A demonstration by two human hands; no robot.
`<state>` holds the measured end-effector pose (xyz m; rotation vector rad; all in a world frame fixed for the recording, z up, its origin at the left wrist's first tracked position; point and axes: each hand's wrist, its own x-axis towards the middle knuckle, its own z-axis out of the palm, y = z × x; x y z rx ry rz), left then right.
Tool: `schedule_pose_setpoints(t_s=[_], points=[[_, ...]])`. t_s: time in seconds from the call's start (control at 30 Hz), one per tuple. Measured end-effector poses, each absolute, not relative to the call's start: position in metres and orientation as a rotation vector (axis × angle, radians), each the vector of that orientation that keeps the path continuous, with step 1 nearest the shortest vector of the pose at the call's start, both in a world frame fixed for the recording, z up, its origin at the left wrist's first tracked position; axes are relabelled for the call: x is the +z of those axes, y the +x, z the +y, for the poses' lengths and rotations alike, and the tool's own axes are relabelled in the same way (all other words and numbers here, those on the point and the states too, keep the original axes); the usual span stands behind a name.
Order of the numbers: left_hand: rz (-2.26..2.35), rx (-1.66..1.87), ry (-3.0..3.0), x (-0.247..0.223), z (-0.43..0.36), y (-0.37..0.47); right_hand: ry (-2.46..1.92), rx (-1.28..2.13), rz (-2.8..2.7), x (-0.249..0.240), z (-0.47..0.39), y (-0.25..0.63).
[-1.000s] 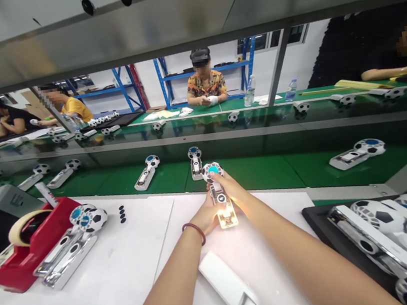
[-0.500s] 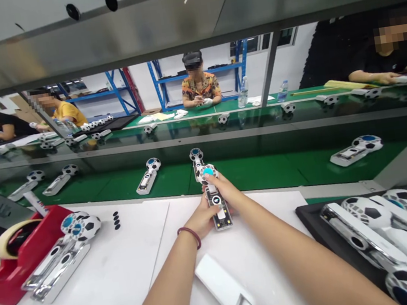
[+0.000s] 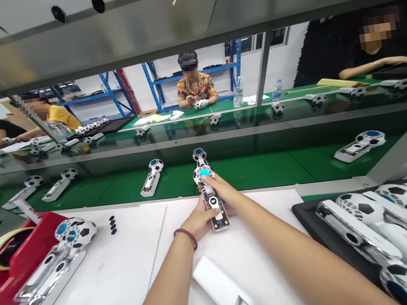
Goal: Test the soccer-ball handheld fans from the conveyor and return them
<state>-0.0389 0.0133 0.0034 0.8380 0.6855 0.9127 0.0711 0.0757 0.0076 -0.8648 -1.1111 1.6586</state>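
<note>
Both the left hand (image 3: 198,220) and the right hand (image 3: 221,192) grip a football-patterned handheld fan (image 3: 211,197) above the white surface (image 3: 94,289). A black tray (image 3: 311,215) at right holds more such fans (image 3: 373,229).

We could not see the near fan (image 3: 239,301) whole; the bottom edge cut it. Our left hand (image 3: 198,220) hid the held fan's (image 3: 212,199) left side.

Handheld fan (image 3: 212,199): white body, football-patterned head with blue centre, small dark display on the handle. Held lengthwise, head pointing away, just above the white desk's (image 3: 128,264) far edge.
</note>
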Motion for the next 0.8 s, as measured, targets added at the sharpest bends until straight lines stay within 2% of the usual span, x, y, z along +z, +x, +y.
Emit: schedule_pose_setpoints(t_s=[0.27,0.8], points=[[0.691,0.868,0.889,-0.001,0.014,-0.043,-0.833,1.842,-1.388,0.003,0.087,0.099],[0.684,0.757,1.006,-0.002,0.013,-0.049,-0.779,2.107,-1.538,0.021,0.076,0.111]])
